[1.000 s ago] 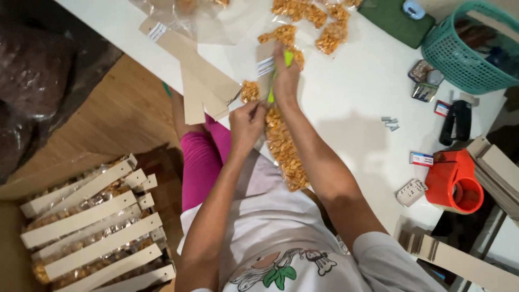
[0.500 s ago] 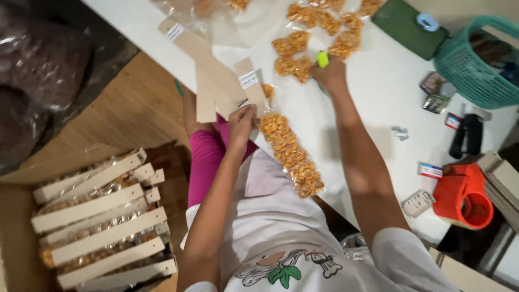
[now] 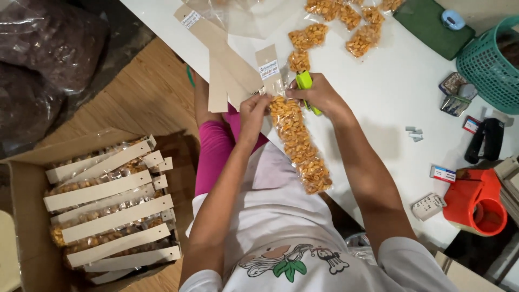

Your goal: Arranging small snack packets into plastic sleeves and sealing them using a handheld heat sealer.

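A long clear bag of orange snacks (image 3: 298,146) lies over the front edge of the white table (image 3: 378,92). My left hand (image 3: 254,111) pinches the bag's top end together with a beige card strip (image 3: 268,67) that has a white label. My right hand (image 3: 319,94) grips a green stapler (image 3: 304,82) right beside that top end, touching the bag. Small filled snack bags (image 3: 308,37) lie just beyond my hands.
Loose beige card strips (image 3: 216,59) lie at the table's left edge. A cardboard box (image 3: 32,216) with several strip-topped snack bags stands on the floor at left. At right are a teal basket (image 3: 486,65), a green pad (image 3: 432,27), a black stapler (image 3: 484,140) and an orange tape dispenser (image 3: 478,203).
My right hand came back from the small bags with the green stapler to the long bag's top. My left hand stayed on the bag and now holds a card strip against it.
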